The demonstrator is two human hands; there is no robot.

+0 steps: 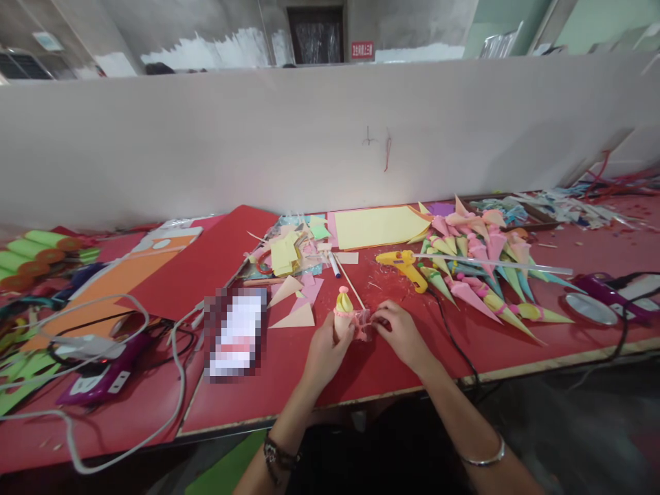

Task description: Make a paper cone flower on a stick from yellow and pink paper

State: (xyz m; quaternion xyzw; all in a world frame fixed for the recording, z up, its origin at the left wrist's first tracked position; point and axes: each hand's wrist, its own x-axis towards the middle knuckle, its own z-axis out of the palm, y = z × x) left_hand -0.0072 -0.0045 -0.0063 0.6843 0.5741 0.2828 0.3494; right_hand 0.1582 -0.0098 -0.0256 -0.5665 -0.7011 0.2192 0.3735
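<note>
A small paper cone figure (344, 307), with a yellow top, a pink ball at its tip and a pink trim, is in my left hand (330, 347), whose fingers wrap round its lower part. Right beside it lies a small clear plastic bag (362, 324) with pink bits. The fingertips of my right hand (396, 328) are pinched together at the bag's right edge. A thin wooden stick (351, 280) lies just behind the figure. Further back on the right rests a yellow glue gun (405, 267) with a long clear glue stick in it.
Many pastel paper cones (474, 265) are heaped at the right. Paper scraps (289, 254), a red sheet (206, 258) and a pixelated object (236, 333) are on the left. White cables (180, 385) and purple devices (106, 375) sit farther out. A pale partition (309, 137) stands behind the red table (289, 371).
</note>
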